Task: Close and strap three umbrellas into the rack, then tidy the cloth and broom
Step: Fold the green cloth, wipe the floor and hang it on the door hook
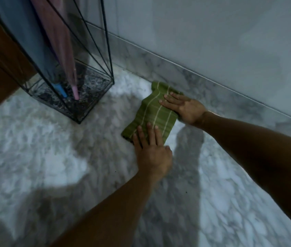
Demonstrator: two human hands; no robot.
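White marble floor (52, 154); on it a folded green cloth (151, 113); nearby a wire rack (80, 97).

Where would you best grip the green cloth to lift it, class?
Probably the cloth's near edge, from the person's side. It lies folded flat on the floor, both hands already flat on top, and the wall blocks the far side.

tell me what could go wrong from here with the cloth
The cloth lies folded on smooth marble floor under flat palms, left hand and right hand; it may slide or unfold when lifted. The rack stands close, so a sweeping arm might bump it.
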